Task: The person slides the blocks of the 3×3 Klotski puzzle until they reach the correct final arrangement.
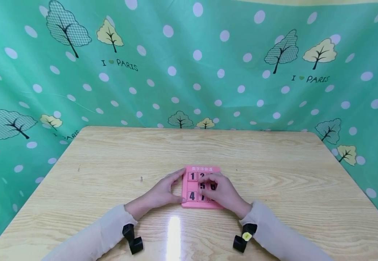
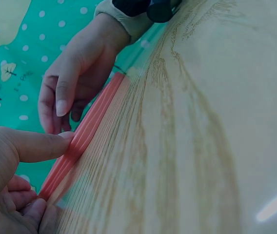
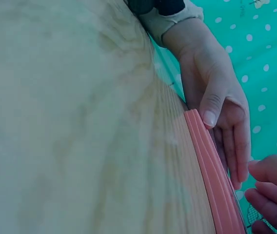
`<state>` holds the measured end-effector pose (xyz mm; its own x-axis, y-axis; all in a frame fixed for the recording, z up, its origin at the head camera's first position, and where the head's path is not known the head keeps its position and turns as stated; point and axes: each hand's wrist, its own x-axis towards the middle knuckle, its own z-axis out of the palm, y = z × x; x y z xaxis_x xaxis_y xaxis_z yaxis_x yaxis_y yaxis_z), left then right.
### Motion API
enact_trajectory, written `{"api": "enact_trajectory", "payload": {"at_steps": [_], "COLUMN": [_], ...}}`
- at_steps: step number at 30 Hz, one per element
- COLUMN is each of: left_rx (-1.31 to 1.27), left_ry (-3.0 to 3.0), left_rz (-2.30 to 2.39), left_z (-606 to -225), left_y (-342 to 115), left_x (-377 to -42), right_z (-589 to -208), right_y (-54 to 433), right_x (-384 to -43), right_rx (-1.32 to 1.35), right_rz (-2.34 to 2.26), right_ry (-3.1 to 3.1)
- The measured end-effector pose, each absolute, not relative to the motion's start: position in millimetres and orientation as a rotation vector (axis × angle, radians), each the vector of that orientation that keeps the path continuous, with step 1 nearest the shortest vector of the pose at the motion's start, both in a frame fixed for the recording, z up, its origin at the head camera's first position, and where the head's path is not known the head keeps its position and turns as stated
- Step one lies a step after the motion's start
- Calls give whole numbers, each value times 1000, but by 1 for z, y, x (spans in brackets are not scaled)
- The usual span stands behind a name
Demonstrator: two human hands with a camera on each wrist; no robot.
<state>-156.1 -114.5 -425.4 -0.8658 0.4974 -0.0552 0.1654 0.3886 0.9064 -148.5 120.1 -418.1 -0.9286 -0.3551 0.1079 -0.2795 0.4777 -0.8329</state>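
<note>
A pink number sliding puzzle [image 1: 185, 186] lies flat on the table; its side edge [image 2: 92, 114] shows in the left wrist view. Tiles 1, 2, 5, 6, 4 and 7 can be read at least partly, and a gap sits between 1 and 4 in the left column. My left hand [image 1: 161, 190] grips the puzzle's left side, thumb at the near corner and fingers at the far one. Over the tiles hovers or rests my right hand [image 1: 223, 190], thumb and fingers loosely bent beside 5 and 7. It covers part of the right column; fingertip contact is unclear.
The wooden table [image 1: 110, 156] extends around the puzzle, with a bright light reflection near its front. A green dotted curtain [image 1: 195, 72] hangs along the back and sides. Black wrist cameras [image 1: 136, 244] sit on both sleeves.
</note>
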Motion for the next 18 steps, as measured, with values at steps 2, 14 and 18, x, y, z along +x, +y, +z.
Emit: {"api": "enact_trajectory", "payload": {"at_steps": [2, 14, 18], "left_rx": [575, 590, 589], "left_ry": [2337, 2349, 2350], "left_rz": [1467, 1458, 1456], "left_z": [-425, -425, -425], "left_y": [-115, -114, -114], "left_x": [-156, -156, -156], "right_z": [-418, -417, -419], "right_y": [120, 121, 120], "right_x": [-145, -132, -130], "right_rx": [-552, -572, -565], "right_rz": [-1442, -1456, -1454], "right_ry": [2636, 2622, 2624]}}
